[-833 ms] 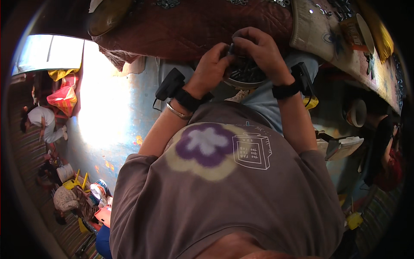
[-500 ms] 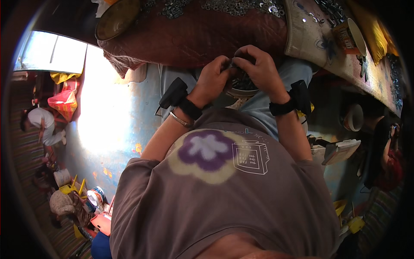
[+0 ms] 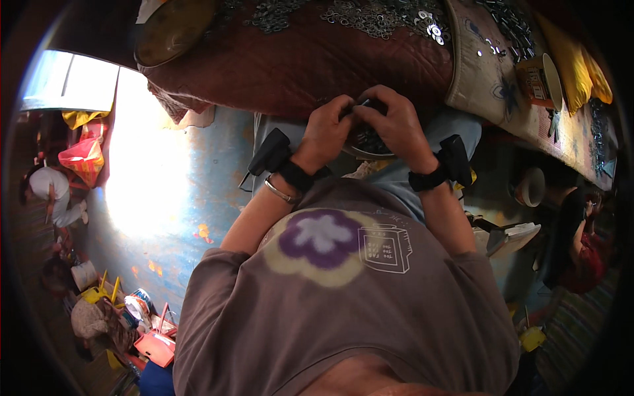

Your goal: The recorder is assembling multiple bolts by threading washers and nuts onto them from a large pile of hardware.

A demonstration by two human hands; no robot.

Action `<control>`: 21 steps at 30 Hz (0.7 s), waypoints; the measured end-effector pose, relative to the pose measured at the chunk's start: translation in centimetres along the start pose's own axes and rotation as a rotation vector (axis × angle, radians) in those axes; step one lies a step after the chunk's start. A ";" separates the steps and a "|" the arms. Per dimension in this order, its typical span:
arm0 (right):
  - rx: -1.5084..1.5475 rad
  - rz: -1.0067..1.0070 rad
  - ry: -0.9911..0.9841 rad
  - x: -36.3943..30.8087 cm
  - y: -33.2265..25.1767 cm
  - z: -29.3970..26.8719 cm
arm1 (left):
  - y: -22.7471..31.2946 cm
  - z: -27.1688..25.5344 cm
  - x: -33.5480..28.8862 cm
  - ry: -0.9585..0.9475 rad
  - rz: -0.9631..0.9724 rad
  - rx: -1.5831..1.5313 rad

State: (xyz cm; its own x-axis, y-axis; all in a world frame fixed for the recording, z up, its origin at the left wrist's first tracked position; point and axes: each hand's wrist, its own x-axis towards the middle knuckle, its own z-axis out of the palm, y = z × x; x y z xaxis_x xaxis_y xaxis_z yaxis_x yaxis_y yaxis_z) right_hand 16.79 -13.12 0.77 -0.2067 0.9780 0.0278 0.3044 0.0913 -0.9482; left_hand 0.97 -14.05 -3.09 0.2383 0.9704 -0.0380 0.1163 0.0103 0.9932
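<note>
My left hand (image 3: 327, 129) and my right hand (image 3: 395, 122) meet over a round metal bowl (image 3: 370, 146) of small dark metal parts resting on my lap. Both hands pinch one small dark metal piece (image 3: 360, 105) between the fingertips, just above the bowl. Each wrist carries a black strapped device, and a metal bangle sits on the left wrist. What the piece is exactly cannot be made out.
A brown quilted cloth (image 3: 310, 59) covers the table ahead, strewn with several small metal washers (image 3: 389, 16). A round yellowish dish (image 3: 173, 26) sits at its left, a tan cup (image 3: 545, 79) at the right. Another person in white (image 3: 49, 191) crouches at far left among bags and buckets.
My hands stay together over the bowl, fingers working the small piece. The view has tilted slightly, so table and hands sit a little lower in the picture.
</note>
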 end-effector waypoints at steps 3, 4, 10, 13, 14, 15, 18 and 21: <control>-0.107 -0.058 -0.022 1.4 -0.3 -0.3 | -0.7 -0.2 0.7 0.049 0.019 -0.063; -0.037 -0.033 -0.003 2.1 -0.3 -0.5 | -1.0 -0.3 1.0 0.071 0.009 -0.130; -0.523 -0.358 0.347 8.7 3.8 -4.1 | 0.2 -1.3 1.6 0.053 -0.179 -0.238; -0.754 -0.312 0.376 10.6 4.4 -4.4 | 0.2 -1.7 1.7 0.019 -0.173 -0.281; -0.825 -0.303 0.384 11.0 4.2 -4.1 | 0.0 -1.8 1.8 0.021 -0.177 -0.286; -0.896 -0.292 0.392 11.3 4.1 -4.0 | -0.2 -1.8 1.9 0.022 -0.160 -0.281; -0.945 -0.167 0.314 12.3 4.5 -4.2 | -0.1 -1.9 2.1 0.038 -0.154 -0.246; -0.747 -0.136 0.269 11.4 3.0 -4.4 | 0.2 -2.3 2.3 0.079 -0.195 -0.232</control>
State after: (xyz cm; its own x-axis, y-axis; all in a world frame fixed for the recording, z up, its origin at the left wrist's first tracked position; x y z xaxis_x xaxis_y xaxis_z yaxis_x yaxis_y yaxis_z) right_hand 19.47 -0.82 -0.40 -0.0845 0.9523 0.2933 0.8541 0.2208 -0.4710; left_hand -0.69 -11.30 -2.75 0.1569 0.9604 -0.2302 -0.0725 0.2437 0.9671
